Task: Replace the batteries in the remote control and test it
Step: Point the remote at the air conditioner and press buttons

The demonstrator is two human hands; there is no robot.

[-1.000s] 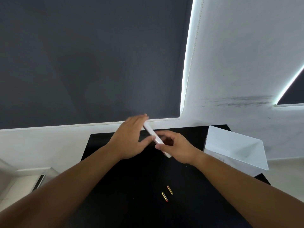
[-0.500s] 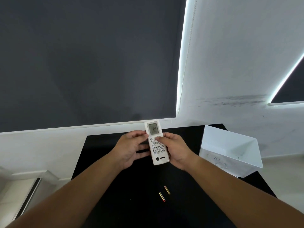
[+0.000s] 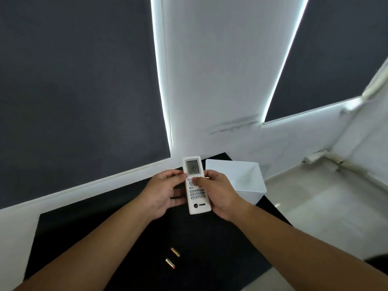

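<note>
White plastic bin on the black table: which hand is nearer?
Right. The right hand grips the white remote control right beside the white plastic bin; the left hand holds the remote's opposite edge, farther from the bin.

Remote betw hands above table; batteries nearer; bin right.

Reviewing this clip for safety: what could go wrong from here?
The loose batteries lie on the black table with nothing to stop them; they might roll off. The remote is held above the table by the left hand and right hand; a slip while pressing buttons could drop it.
</note>
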